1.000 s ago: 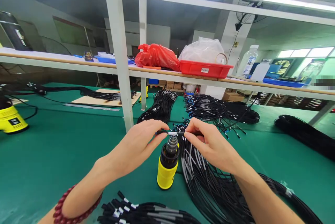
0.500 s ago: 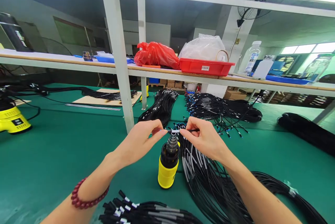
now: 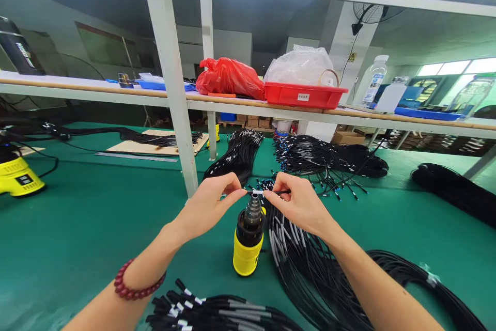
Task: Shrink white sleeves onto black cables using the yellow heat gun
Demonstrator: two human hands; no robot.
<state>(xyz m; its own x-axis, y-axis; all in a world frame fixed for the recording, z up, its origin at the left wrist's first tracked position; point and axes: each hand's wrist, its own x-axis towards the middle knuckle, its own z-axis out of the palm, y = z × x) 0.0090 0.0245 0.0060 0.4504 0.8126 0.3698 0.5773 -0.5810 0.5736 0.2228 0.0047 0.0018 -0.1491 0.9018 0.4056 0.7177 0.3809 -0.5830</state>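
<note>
Between my two hands a black cable with a white sleeve is stretched level. My left hand pinches one end, thumb against fingers. On the other side of the sleeve, my right hand grips the cable the same way. Right under the sleeve stands a yellow and black heat gun, upright, its metal nozzle pointing up. Whether the sleeve touches the nozzle I cannot tell. The fingertips cover parts of the cable.
Cable bundles lie in front, to the right and at the back of the green table. Another yellow heat gun is at the left. A white post and shelf hold a red tray.
Both hands still hold the cable over the nozzle, with hardly any movement. The whole view has shifted slightly.
</note>
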